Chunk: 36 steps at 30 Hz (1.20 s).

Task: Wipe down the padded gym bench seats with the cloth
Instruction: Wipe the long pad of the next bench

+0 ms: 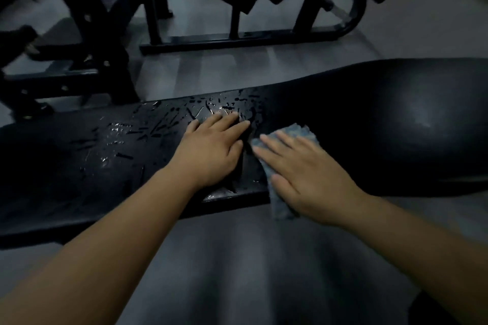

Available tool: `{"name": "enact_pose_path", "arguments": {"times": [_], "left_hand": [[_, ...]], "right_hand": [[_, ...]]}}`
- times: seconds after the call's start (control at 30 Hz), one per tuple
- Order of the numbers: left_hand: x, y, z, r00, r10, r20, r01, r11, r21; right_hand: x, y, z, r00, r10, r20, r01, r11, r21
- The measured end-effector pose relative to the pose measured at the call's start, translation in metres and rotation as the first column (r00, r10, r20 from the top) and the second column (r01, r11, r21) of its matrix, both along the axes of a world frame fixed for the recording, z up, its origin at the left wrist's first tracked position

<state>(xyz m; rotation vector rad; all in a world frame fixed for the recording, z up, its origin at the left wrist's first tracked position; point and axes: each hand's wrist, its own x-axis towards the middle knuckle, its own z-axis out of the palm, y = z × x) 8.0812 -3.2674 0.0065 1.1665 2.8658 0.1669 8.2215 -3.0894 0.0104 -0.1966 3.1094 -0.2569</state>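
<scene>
- Head view, centre of the frame: the right hand point(303, 174) lies flat with fingers spread, pressing the cloth point(299, 131) onto the padded seat point(92, 166), likely to spread pressure over a broad swipe.
- Just left of it, the left hand point(211, 150) rests open and flat on the bare pad, holding nothing (probably bracing).
- The cloth is blue-grey and crumpled, and its lower end hangs over the seat's near edge.
- The seat is black. Its left stretch is cracked and glinting, its right stretch smooth.
</scene>
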Motion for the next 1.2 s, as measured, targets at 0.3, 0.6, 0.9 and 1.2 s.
{"name": "enact_pose_path", "arguments": {"times": [0.3,0.6,0.9,1.2], "left_hand": [[-0.005,-0.014,-0.006,0.999,-0.041,0.018,0.04,0.998,0.055],[-0.003,-0.016,-0.006,0.999,-0.04,0.036,0.037,0.996,0.082],[-0.003,-0.018,-0.006,0.999,0.045,0.009,-0.045,0.994,0.102],[-0.003,-0.014,-0.004,0.99,0.139,0.029,-0.14,0.99,0.033]], "right_hand": [[-0.068,-0.039,-0.004,0.914,-0.406,-0.002,0.405,0.913,0.052],[-0.056,-0.014,-0.003,0.819,-0.571,0.047,0.571,0.821,0.033],[-0.026,-0.013,0.001,0.969,-0.242,0.055,0.241,0.97,0.018],[-0.092,-0.032,-0.002,0.995,-0.099,-0.026,0.101,0.992,0.071]]}}
